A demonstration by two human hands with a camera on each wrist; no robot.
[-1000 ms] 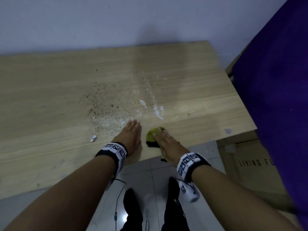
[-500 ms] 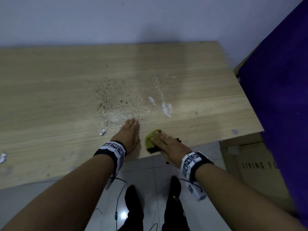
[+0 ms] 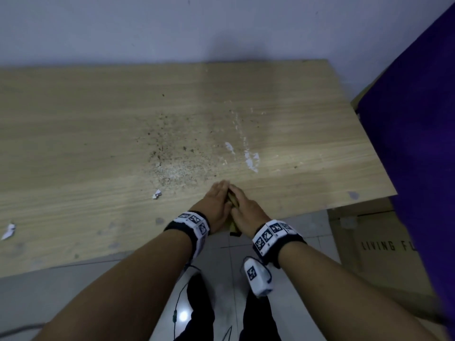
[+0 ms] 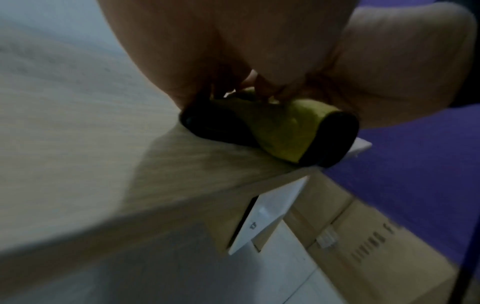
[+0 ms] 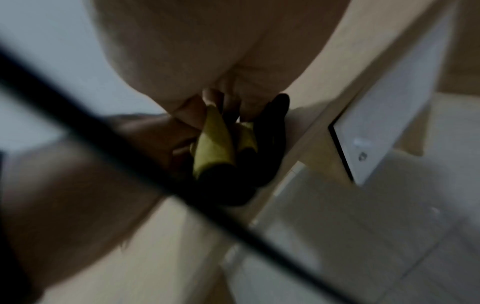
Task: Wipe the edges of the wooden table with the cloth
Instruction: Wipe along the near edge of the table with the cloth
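Observation:
The wooden table (image 3: 98,143) runs across the head view. At its near edge, right of centre, my two hands meet. A yellow-green cloth with black trim (image 3: 233,201) stands bunched up between them, and a corner hangs over the edge. My right hand (image 3: 243,207) pinches the cloth (image 5: 215,139) at its top. With straight fingers, my left hand (image 3: 216,203) presses against its left side. In the left wrist view the cloth (image 4: 285,131) sits right on the table's edge (image 4: 182,185).
Dark crumbs (image 3: 172,163), white flecks (image 3: 251,159) and paper scraps (image 3: 156,193) lie on the tabletop beyond my hands; another scrap (image 3: 8,231) sits far left. Purple fabric (image 3: 418,143) and a cardboard box (image 3: 384,254) flank the table's right end. A wall backs it.
My right hand has slid the cloth left along the near edge until it met my left hand. The cloth, flat under the palm before, now stands bunched between both hands.

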